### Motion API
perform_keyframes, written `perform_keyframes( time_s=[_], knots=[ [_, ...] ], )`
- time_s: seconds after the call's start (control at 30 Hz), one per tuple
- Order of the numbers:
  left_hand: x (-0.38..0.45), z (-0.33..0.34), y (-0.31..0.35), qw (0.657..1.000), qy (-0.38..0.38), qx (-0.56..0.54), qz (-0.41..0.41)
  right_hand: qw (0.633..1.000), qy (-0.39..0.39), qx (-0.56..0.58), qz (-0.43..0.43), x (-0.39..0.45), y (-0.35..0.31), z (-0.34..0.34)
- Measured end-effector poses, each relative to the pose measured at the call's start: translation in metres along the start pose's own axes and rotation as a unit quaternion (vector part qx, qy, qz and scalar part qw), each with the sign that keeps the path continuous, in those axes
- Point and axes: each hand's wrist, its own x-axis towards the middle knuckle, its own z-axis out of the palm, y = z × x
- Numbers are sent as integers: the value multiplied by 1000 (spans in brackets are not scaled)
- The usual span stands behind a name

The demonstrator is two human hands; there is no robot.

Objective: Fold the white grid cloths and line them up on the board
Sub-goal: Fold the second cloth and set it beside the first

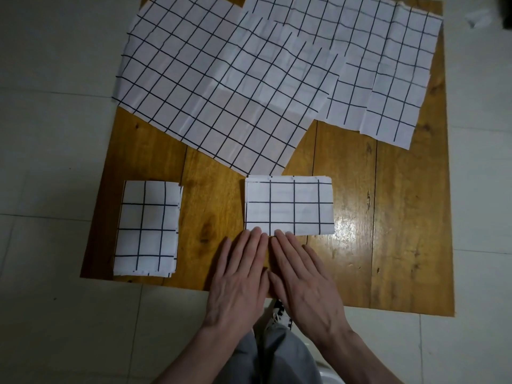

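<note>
Hands first: the left hand [240, 275] and right hand [303, 278] lie flat side by side, palms down, fingers straight and close together, gripping nothing. Their fingertips just reach the near edge of the middle folded cloth [289, 208], and the rest of each hand lies over the wooden board [401, 231].

That middle folded cloth is a neat rectangle with its long axis running left to right, sitting around the centre of the board's near half. Off to the left, near the board's left edge, is the other folded cloth [146, 228], and this one's turned the other way, long axis pointing away from the person. The two are well apart with bare wood between them.

Further back, the big unfolded cloth [219, 79] is spread out flat and skewed, one corner pointing down toward the middle folded one and nearly touching its far edge. It overlaps more unfolded cloths [388, 67] on the far right. Everything sits on a pale tiled floor [52, 162], with grey trousers [277, 353] visible below the hands.
</note>
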Motion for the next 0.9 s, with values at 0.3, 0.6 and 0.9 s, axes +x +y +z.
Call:
perform_keyframes(
  time_s=[0.3,0.6,0.9],
  knots=[
    [-1,-1,-5,1000,-3,16,6,999,1,6,42,-2,6,-2],
    [-1,-1,-7,1000,-3,22,6,997,-10,-11,80,-18,43,-12],
    [0,-2,-5,1000,-14,7,-1,994,15,9,110,-21,49,-15]
  ],
)
